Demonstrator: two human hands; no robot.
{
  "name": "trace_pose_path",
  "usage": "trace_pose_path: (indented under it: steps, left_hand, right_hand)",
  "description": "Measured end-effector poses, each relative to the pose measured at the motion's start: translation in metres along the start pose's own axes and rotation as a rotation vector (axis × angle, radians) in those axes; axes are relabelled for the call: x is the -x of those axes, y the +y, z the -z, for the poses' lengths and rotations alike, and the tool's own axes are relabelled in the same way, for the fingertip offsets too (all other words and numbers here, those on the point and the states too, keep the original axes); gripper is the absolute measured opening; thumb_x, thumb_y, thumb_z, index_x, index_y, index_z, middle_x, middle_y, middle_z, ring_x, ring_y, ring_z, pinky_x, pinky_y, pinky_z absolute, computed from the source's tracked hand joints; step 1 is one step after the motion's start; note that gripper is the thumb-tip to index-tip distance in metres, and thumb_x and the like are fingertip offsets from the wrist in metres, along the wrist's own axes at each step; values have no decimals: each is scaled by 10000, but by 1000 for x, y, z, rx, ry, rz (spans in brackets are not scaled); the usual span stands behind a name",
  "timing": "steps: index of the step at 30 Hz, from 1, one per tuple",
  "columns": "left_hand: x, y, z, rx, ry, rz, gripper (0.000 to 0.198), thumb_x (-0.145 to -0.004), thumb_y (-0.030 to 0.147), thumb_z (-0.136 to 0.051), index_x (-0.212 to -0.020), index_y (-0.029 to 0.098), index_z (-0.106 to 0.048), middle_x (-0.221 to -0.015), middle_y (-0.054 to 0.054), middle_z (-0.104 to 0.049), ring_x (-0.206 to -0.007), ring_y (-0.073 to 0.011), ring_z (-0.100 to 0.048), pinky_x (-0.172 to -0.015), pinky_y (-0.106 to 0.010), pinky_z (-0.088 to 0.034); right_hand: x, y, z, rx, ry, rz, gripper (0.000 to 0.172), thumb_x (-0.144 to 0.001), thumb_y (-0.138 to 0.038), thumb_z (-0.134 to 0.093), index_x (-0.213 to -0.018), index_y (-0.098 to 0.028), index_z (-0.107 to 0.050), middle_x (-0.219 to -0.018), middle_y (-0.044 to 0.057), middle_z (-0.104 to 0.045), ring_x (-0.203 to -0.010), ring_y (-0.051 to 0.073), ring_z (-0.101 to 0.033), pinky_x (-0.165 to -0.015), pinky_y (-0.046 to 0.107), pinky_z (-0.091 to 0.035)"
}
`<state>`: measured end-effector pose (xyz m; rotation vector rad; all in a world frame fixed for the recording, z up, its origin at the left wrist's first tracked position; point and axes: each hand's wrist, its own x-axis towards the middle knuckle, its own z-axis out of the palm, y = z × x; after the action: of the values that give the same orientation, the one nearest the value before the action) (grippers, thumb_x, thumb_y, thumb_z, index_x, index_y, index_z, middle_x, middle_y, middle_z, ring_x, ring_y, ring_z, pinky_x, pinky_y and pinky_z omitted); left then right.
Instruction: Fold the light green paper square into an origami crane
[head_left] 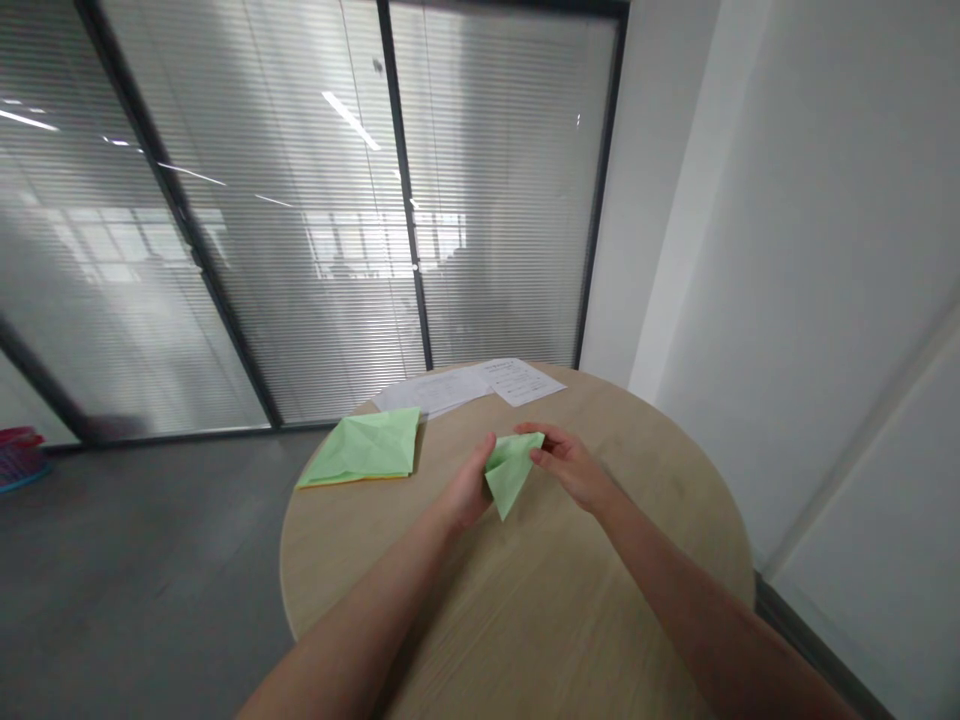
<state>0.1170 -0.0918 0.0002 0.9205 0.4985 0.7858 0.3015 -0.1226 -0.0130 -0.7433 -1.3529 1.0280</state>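
A folded piece of light green paper [509, 474] is held up over the round wooden table, one pointed corner hanging down. My left hand [472, 487] grips its left edge, with the thumb up along the side. At the upper right corner, my right hand [566, 462] pinches the paper between thumb and fingers. Parts of the left fingers are hidden behind the paper. To the left lies a stack of green paper sheets [367, 446], creased on top, with a yellow-orange edge showing beneath.
White printed sheets [521, 380] lie at the far edge of the round table [525, 620]. Beyond stands a glass partition with blinds [510, 200]. A white wall [825, 250] rises close on the right. A pink and blue basket-like object [21, 457] is on the floor at far left.
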Motion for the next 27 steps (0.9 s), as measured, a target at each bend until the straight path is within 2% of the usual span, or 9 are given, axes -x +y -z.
trace_pose_path:
  steps: [3, 7, 13, 17, 20, 22, 23, 25, 27]
  left_hand:
    - [1, 2, -3, 30, 63, -9, 296, -969, 360, -581, -893, 125, -744, -853, -99, -795, -844, -248, -752, -900, -335, -533]
    - [-1, 2, -4, 4, 99, -12, 251, -951, 301, -572, -928, 121, -745, -889, -106, -795, -851, -247, -749, -870, -333, -537]
    - [-3, 1, 0, -119, 76, -34, 348, -900, 485, -609, -923, 157, -724, -984, -130, -790, -1001, -307, -732, -959, -390, -520]
    - [-2, 5, -1, -166, -34, -30, 547, -873, 654, -572, -979, 144, -740, -1084, -156, -781, -1128, -347, -692, -1016, -421, -496]
    - [-1, 11, 1, -298, -100, -46, 692, -854, 760, -502, -1042, 140, -746, -1119, -174, -770, -1132, -348, -684, -975, -437, -510]
    - [-2, 18, 8, -488, -41, -61, 724, -847, 788, -471, -1017, 142, -751, -1058, -177, -775, -1013, -325, -710, -862, -422, -538]
    - [-2, 22, 12, -614, 33, -80, 715, -851, 783, -463, -969, 141, -755, -1008, -173, -776, -930, -305, -714, -790, -399, -539]
    - [-3, 31, 22, -889, 269, -172, 663, -850, 755, -487, -776, 144, -734, -832, -148, -754, -744, -261, -680, -645, -345, -496]
    - [-4, 37, 29, -1042, 392, -306, 572, -844, 691, -549, -709, 160, -711, -738, -107, -718, -690, -234, -642, -609, -319, -461]
  right_hand:
    - [0, 0, 1, -10, -11, -10, 464, -768, -444, -860, -1181, -268, -742, -1108, 46, -755, -1003, 204, -681, -945, 362, -536]
    - [1, -2, 0, -7, 4, -15, 459, -761, -470, -857, -1157, -262, -755, -1114, 55, -754, -1011, 214, -684, -950, 370, -528]
    - [2, -5, -1, 4, 70, -22, 444, -725, -521, -859, -1067, -249, -781, -1101, 73, -760, -1009, 236, -679, -944, 390, -526]
    - [0, 0, 1, 16, 112, -51, 451, -727, -535, -847, -1051, -229, -782, -1052, 75, -767, -954, 229, -681, -911, 380, -527]
    - [-3, 5, 6, 24, 219, -86, 463, -732, -552, -827, -1034, -205, -776, -990, 77, -764, -880, 219, -680, -829, 349, -522]
    - [-5, 9, 11, 32, 306, -105, 462, -731, -563, -811, -1008, -195, -770, -974, 80, -762, -852, 220, -678, -767, 328, -514]
    - [-6, 11, 14, 36, 344, -117, 459, -731, -567, -802, -990, -189, -765, -968, 83, -763, -840, 222, -678, -741, 320, -509]
    - [-7, 14, 19, 56, 398, -143, 452, -731, -572, -787, -946, -176, -755, -931, 85, -763, -798, 219, -671, -699, 310, -496]
    - [-7, 16, 22, 95, 408, -164, 438, -728, -568, -780, -901, -166, -750, -874, 79, -758, -745, 209, -656, -670, 301, -476]
